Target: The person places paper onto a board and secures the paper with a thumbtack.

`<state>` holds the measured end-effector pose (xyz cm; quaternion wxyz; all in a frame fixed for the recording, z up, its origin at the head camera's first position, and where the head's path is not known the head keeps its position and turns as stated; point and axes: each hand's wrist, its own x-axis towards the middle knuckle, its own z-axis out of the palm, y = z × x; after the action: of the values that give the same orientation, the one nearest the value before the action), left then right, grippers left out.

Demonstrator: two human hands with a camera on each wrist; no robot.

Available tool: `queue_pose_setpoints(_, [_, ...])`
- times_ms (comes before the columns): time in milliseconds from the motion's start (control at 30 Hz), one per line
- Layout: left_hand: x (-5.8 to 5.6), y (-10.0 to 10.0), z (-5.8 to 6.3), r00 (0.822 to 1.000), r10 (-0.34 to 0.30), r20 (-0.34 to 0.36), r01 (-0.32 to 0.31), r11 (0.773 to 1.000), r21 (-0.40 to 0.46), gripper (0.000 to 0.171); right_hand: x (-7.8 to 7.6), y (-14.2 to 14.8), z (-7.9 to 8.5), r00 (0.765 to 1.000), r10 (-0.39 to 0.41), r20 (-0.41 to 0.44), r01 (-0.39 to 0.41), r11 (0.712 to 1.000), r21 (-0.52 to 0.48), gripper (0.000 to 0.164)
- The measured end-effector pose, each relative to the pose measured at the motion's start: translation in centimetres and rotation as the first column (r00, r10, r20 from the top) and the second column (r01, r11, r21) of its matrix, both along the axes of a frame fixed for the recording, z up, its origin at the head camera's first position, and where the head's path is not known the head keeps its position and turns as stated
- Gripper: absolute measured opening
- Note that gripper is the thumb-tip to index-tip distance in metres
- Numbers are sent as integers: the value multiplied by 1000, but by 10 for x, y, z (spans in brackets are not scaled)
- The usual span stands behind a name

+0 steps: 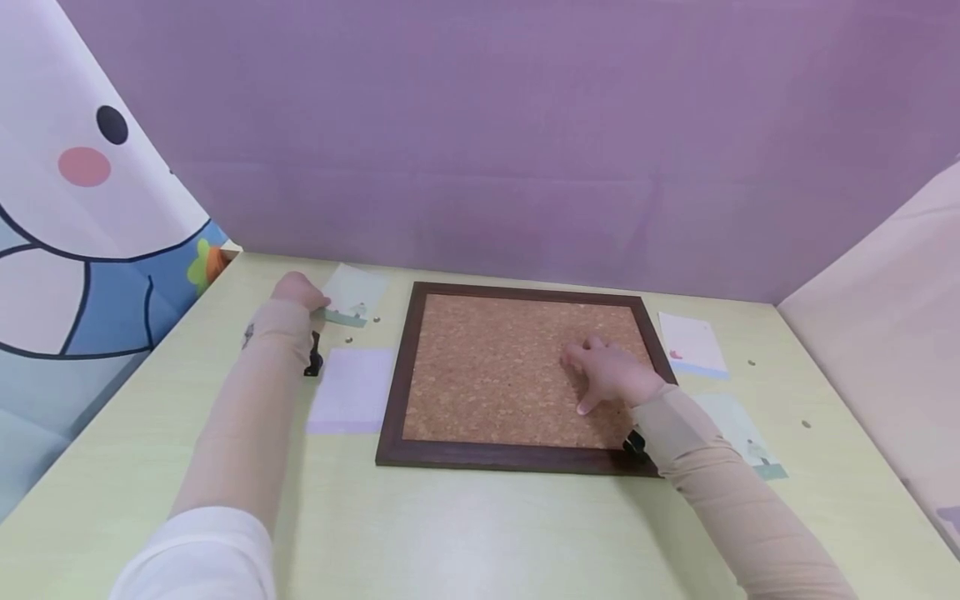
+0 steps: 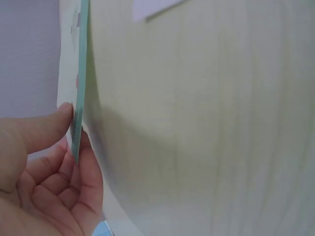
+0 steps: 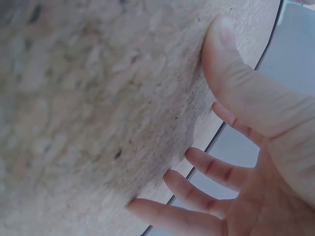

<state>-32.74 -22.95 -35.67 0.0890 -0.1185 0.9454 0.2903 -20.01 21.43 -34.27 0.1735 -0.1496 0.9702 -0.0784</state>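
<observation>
One wrist-view detail: left hand (image 2: 44, 182) pinching card (image 2: 78, 73); right hand (image 3: 246, 162) spread on corkboard (image 3: 98, 98).

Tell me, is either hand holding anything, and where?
The left hand pinches a card by its green-striped edge, thumb on one face, fingers on the other. The right hand holds nothing; it rests spread on the corkboard.

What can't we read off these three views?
- Print on the card pinched by the left hand: too small in head view, edge-on in left wrist view.
- Small round bits on the table, like one at: too small to identify.
- Right hand pressing the cork board or hovering: unclear; right wrist view blurred.
</observation>
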Motion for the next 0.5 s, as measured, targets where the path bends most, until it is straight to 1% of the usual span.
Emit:
queue_pose_setpoints(33, [15, 8, 15, 1000, -1, -3, 1, 1000, 9, 48, 0, 0, 0, 1000, -1, -2, 0, 1000, -4, 72])
queue_pose_setpoints(67, [20, 8, 21, 1000, -17, -16, 17, 1000, 13, 46, 0, 0, 0, 1000, 6, -7, -6, 1000, -7, 73])
queue_pose_setpoints(100, [18, 4, 21, 999, -29, -18, 30, 999, 25, 46, 0, 0, 1, 1000, 7, -10, -7, 1000, -11, 73])
queue_pose_setpoints(133, [11, -3, 18, 999, -46, -17, 47, 998, 29, 46, 0, 0, 1, 1000, 9, -13, -9, 1000, -14, 73])
queue_pose_setpoints(200, [-4, -14, 7, 998, -59, -14, 59, 998, 24, 49, 0, 1, 1, 1000, 17, -15, -17, 1000, -15, 72])
queue_pose_setpoints(233, [-6, -14, 6, 998, -58, -17, 58, 998, -1, 49, 0, 2, 1, 1000, 20, -14, -20, 1000, -14, 72])
queue_pose_setpoints(267, [-12, -17, 2, 998, -56, -18, 56, 998, -18, 48, 0, 3, 1, 1000, 25, -14, -25, 1000, -13, 73])
queue_pose_setpoints(300, [-15, -18, 0, 998, -58, -19, 57, 998, -39, 47, 1, 3, 2, 1000, 26, -11, -26, 1000, -13, 73])
queue_pose_setpoints(333, [-16, -17, 0, 998, -60, -21, 59, 996, -63, 46, 1, 4, 2, 999, 33, -12, -33, 999, -11, 73])
queue_pose_setpoints(433, [-13, -15, 5, 997, -61, -41, 56, 993, -103, 41, 1, 6, 3, 999, 52, -15, -52, 999, -5, 76])
queue_pose_setpoints(500, [-10, -14, 8, 996, -63, -60, 56, 992, -115, 39, 2, 6, 4, 997, 70, -20, -70, 998, -1, 75])
